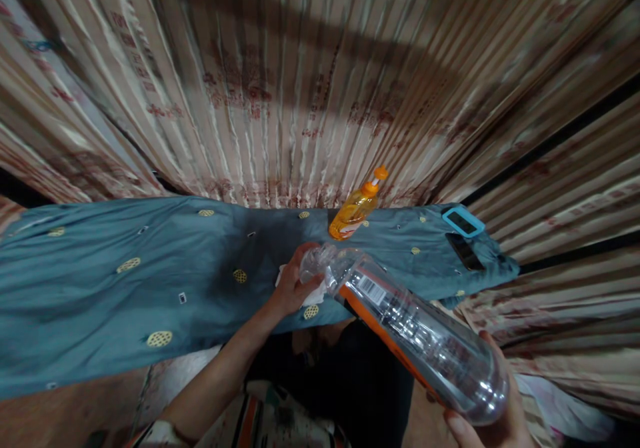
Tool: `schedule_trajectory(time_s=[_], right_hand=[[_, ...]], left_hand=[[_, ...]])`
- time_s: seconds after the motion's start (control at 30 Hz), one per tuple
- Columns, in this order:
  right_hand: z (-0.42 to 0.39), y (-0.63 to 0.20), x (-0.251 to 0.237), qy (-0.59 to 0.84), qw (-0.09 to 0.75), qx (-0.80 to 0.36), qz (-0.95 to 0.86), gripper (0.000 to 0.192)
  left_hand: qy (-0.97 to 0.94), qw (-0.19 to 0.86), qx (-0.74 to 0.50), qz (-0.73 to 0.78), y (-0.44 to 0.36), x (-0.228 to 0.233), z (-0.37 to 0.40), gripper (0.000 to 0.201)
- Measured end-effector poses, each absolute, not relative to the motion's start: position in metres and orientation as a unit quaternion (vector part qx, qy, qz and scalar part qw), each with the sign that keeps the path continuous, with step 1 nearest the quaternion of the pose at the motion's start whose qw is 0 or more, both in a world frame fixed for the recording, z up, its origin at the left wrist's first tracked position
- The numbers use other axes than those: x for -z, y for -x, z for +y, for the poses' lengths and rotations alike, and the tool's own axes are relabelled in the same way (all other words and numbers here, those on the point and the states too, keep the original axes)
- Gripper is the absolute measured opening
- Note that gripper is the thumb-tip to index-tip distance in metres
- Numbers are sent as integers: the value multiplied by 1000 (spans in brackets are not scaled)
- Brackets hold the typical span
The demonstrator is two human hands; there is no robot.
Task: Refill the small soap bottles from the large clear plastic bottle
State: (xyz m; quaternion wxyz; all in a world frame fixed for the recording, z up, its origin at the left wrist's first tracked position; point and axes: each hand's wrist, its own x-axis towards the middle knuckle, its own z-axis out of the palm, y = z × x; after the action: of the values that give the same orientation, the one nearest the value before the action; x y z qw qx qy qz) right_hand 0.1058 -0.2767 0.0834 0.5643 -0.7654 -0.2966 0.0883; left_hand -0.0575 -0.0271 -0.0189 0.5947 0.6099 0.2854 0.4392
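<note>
A large clear plastic bottle [425, 335] with a barcode and an orange-edged label lies tilted across my front, its neck end toward the left. My right hand [510, 395] supports its base at the lower right, with the thumb below and fingers behind. At the neck end, my left hand [293, 288] is closed around clear plastic; whether this is all bottle neck or a separate clear piece I cannot tell. Something white, like tissue or cloth [316, 295], shows beneath the left hand. Just beyond stands a pump bottle [353, 215] of orange liquid.
A blue-green cloth with pineapple prints [200, 248] covers the long surface before me. Toward its right end lie a blue-framed device [464, 221] and a dark phone-like slab [465, 252]. Patterned pleated curtains [280, 101] hang behind and on the right.
</note>
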Motion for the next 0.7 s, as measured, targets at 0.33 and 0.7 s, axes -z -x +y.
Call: schedule_trajectory(time_s=[0.33, 0.7], right_hand=[[-280, -113, -75, 759, 570, -88, -303, 110], [-296, -139, -56, 750, 560, -99, -337, 115]], left_hand=[[-604, 600, -442, 284, 57, 23, -26, 77], [-611, 593, -439, 289, 58, 19, -27, 74]])
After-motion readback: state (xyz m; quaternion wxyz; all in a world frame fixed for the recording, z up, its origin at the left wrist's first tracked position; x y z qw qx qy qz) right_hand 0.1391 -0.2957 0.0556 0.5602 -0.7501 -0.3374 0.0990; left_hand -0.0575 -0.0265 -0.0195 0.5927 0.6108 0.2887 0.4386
